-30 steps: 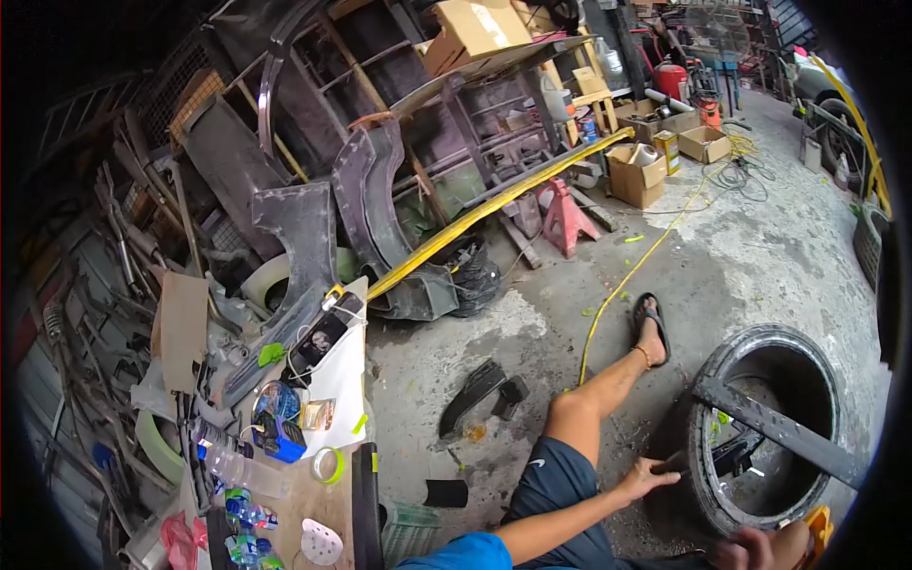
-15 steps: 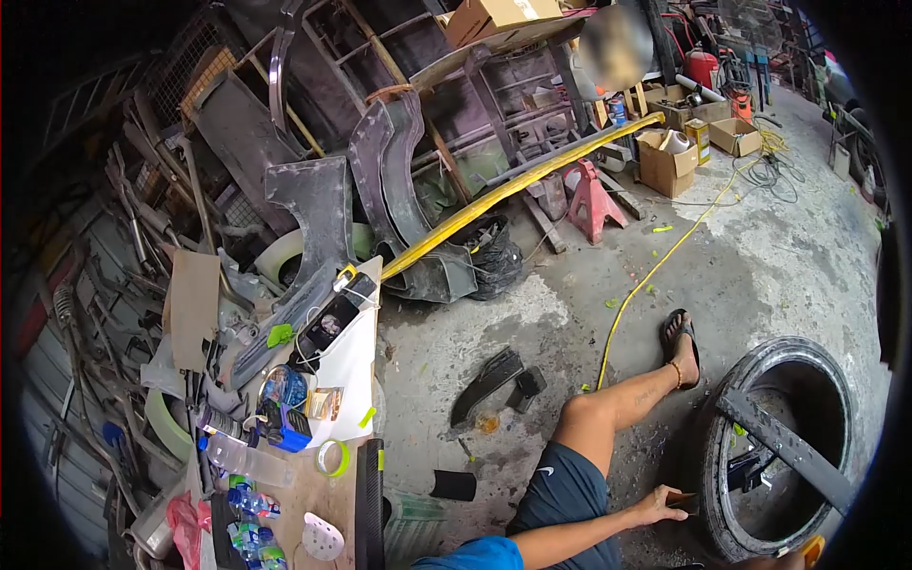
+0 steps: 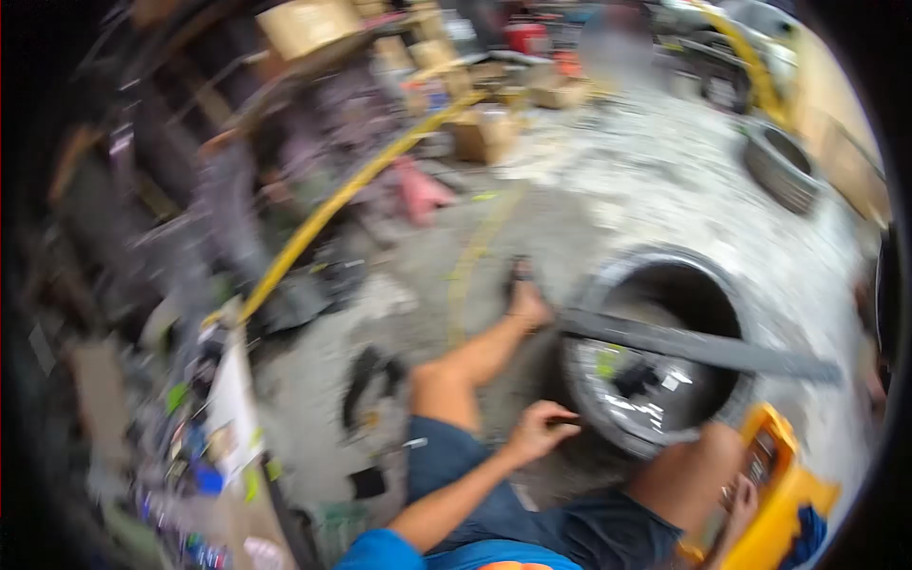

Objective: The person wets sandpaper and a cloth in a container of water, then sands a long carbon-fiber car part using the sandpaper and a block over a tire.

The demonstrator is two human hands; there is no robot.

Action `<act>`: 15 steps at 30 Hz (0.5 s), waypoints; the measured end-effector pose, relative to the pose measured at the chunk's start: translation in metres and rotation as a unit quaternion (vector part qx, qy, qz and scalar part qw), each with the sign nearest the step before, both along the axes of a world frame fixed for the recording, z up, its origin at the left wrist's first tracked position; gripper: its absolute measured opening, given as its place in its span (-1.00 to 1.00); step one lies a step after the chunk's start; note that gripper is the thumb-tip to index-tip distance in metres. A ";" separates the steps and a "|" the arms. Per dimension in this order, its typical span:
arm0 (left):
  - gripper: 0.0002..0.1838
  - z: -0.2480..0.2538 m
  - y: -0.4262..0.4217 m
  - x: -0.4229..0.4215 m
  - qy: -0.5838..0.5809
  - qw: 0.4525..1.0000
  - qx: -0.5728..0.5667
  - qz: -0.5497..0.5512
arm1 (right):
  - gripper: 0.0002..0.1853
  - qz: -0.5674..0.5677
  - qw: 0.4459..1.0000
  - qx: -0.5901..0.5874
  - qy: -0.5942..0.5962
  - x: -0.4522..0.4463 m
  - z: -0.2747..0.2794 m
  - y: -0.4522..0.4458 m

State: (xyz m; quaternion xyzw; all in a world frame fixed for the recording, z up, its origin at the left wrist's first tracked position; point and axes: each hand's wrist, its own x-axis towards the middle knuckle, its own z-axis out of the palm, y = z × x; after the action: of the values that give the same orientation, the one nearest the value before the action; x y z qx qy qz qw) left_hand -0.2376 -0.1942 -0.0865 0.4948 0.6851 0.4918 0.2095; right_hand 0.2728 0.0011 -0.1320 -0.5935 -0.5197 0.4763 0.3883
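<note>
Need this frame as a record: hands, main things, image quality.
left_hand: left hand beside the round black drum, fingers bent; contact and contents too blurred to tell
right_hand: right hand at the yellow plastic item; grip unclear
bar: dark bar lying across the drum's top
background: red stand
image: motion-blurred

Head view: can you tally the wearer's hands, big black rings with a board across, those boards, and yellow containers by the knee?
Hands: 2 (left hand, right hand)
Black ring: 1
Board: 1
Yellow container: 1
Total: 5
</note>
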 end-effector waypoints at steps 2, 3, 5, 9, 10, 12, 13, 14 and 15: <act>-0.74 0.000 0.008 0.004 -0.091 0.996 -0.009 -0.007 | -0.72 -0.060 0.997 0.018 -0.040 0.014 -0.005 -0.010; -0.74 0.003 0.005 0.005 -0.120 0.992 -0.031 -0.009 | -0.73 -0.089 0.995 0.029 -0.017 0.023 -0.023 -0.013; -0.74 -0.002 0.005 0.006 -0.113 0.993 -0.035 -0.008 | -0.72 -0.113 0.994 0.008 0.000 0.036 -0.046 -0.014; -0.77 -0.028 0.006 0.008 -0.146 0.985 -0.088 -0.011 | -0.58 0.005 0.961 -0.059 -0.269 0.024 -0.035 -0.012; -0.77 -0.032 0.007 0.008 -0.184 0.978 -0.097 -0.026 | -0.56 0.054 0.972 -0.095 -0.208 0.029 -0.052 -0.010; -0.74 -0.027 0.010 0.011 -0.236 0.963 -0.123 -0.043 | -0.52 0.186 0.932 -0.206 -0.235 0.029 -0.071 0.002; -0.74 -0.028 0.015 0.015 -0.240 0.961 -0.126 -0.060 | -0.52 0.168 0.933 -0.210 -0.237 0.037 -0.076 -0.001; -0.74 -0.027 0.016 0.015 -0.246 0.956 -0.145 -0.063 | -0.52 0.164 0.917 -0.223 -0.287 0.036 -0.083 0.003; -0.73 -0.025 0.014 0.011 -0.250 0.953 -0.162 -0.054 | -0.51 0.170 0.897 -0.232 -0.335 0.027 -0.091 0.009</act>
State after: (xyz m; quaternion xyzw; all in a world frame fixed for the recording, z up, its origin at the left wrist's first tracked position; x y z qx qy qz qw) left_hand -0.2268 -0.1804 -0.1114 0.3517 0.6532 0.4706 0.4777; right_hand 0.2994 0.0100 -0.2225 -0.6934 -0.5871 0.4155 -0.0442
